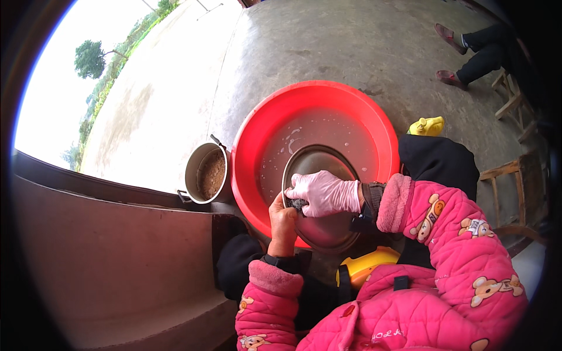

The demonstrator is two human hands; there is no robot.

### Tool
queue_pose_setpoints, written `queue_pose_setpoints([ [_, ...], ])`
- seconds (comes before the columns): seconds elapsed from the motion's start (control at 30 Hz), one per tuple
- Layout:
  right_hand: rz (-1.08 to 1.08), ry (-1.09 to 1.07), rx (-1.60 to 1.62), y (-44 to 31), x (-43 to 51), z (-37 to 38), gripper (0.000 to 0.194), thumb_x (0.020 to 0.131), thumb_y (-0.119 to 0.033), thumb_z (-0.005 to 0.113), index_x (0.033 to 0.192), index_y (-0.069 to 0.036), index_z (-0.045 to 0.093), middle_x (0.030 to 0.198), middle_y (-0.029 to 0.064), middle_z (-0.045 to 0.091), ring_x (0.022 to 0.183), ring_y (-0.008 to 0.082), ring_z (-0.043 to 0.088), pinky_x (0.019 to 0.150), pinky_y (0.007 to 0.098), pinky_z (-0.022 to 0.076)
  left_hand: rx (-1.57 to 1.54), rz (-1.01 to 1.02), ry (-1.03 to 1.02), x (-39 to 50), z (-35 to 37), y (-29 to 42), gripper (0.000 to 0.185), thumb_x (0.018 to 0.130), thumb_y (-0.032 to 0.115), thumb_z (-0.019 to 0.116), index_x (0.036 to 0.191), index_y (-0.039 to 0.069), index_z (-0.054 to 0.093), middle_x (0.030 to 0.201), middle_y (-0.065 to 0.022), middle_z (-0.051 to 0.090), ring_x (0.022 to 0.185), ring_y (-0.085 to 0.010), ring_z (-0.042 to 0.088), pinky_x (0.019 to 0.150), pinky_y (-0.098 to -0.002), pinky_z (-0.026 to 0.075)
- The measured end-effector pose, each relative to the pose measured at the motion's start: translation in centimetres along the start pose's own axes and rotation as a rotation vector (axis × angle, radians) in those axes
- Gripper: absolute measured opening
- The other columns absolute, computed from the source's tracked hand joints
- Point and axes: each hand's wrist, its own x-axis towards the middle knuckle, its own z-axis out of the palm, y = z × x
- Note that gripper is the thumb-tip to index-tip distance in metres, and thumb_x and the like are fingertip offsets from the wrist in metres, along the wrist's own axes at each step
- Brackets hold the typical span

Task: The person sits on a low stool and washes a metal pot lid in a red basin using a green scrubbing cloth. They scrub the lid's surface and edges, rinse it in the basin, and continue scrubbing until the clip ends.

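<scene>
A large red plastic basin (316, 94) with cloudy, slightly sudsy water stands on the floor before me. My bare left hand (282, 221) grips the rim of a round metal lid or shallow pan (322, 228), which is tilted over the basin's near side. In a pink glove, my right hand (325, 193) presses a dark scouring pad (297, 204) against the inside of that rim, close to my left fingers. The glove hides part of the pad and the middle of the metal piece.
Left of the basin stands a metal pot (189, 173) with brown contents and side handles. A low wall (118, 245) runs at lower left. A yellow container (426, 126) is beyond my right knee. Another person's legs (483, 57) and wooden chairs (500, 171) are at the right.
</scene>
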Motion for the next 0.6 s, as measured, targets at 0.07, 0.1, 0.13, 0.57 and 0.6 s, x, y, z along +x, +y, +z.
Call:
queue_pose_setpoints([
  [0.07,0.045,0.154,-0.109,0.6,0.0,-0.3,0.041,0.072,-0.022,0.063,0.113,-0.018,0.070,0.102,0.0158,0.061,0.091,0.0345,0.065,0.078,0.0424,0.0539,-0.008,-0.003,-0.029,-0.3,0.1,0.1,0.062,0.058,-0.014,0.040,0.116,-0.005,0.062,0.095,-0.0082,0.069,0.074,-0.0131,0.064,0.060,-0.0202,0.048],
  [0.1,0.075,0.197,-0.160,1.6,-0.1,-0.6,0.041,0.072,-0.022,0.063,0.112,-0.019,0.070,0.100,0.0154,0.062,0.091,0.0341,0.065,0.077,0.0422,0.0542,-0.007,-0.013,-0.033,-0.6,0.3,0.0,0.063,0.058,-0.015,0.039,0.116,-0.005,0.062,0.096,-0.0089,0.069,0.075,-0.0135,0.064,0.061,-0.0203,0.048],
  [0.13,0.197,0.268,-0.177,3.2,-0.1,-1.1,0.039,0.072,-0.022,0.062,0.110,-0.021,0.073,0.097,0.0147,0.062,0.091,0.0334,0.065,0.076,0.0433,0.0542,-0.011,-0.021,-0.037,-0.9,0.6,-0.2,0.063,0.059,-0.015,0.039,0.117,-0.006,0.061,0.097,-0.0096,0.069,0.076,-0.0139,0.064,0.062,-0.0205,0.049],
  [0.57,0.247,0.302,1.486,9.5,-2.6,-5.8,0.045,0.090,-0.012,0.058,0.131,0.006,0.051,0.124,0.0197,0.061,0.108,0.0270,0.064,0.090,0.0372,0.0541,-0.237,0.020,-0.113,-1.3,-0.8,2.5,0.058,0.059,-0.011,0.036,0.112,-0.006,0.060,0.099,-0.0144,0.068,0.082,-0.0223,0.067,0.076,-0.0294,0.056],
  [0.6,0.233,0.297,1.548,9.8,-2.8,-5.5,0.045,0.092,-0.014,0.058,0.131,0.006,0.051,0.123,0.0193,0.061,0.107,0.0263,0.064,0.090,0.0368,0.0540,-0.234,0.031,-0.108,-1.4,-0.7,2.4,0.059,0.059,-0.011,0.036,0.112,-0.006,0.060,0.099,-0.0147,0.068,0.082,-0.0224,0.067,0.076,-0.0296,0.056],
])
